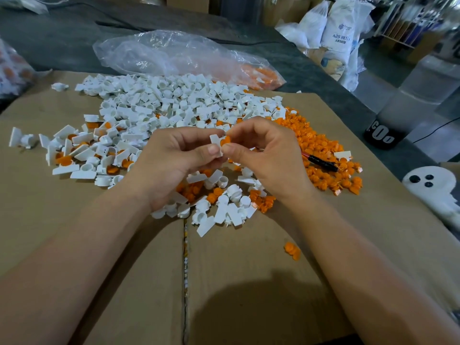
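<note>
My left hand (174, 160) pinches a small white plastic part (215, 141) between thumb and fingers, above the middle of the cardboard. My right hand (263, 155) pinches a small orange plastic piece (226, 140) that touches the white part. Behind the hands lies a big heap of white parts (174, 103). A heap of orange pieces (323, 155) spreads to the right. To the left sits a pile of white parts with orange pieces fitted in them (82, 155). More loose white and orange pieces (224, 202) lie under my wrists.
Flat brown cardboard (124, 282) with a centre seam covers the table. A clear plastic bag (179, 56) with orange pieces lies at the back. A black pen-like tool (322, 162) rests on the orange heap. A white ghost-shaped figure (430, 185) sits at the right edge. Sacks (338, 33) stand beyond.
</note>
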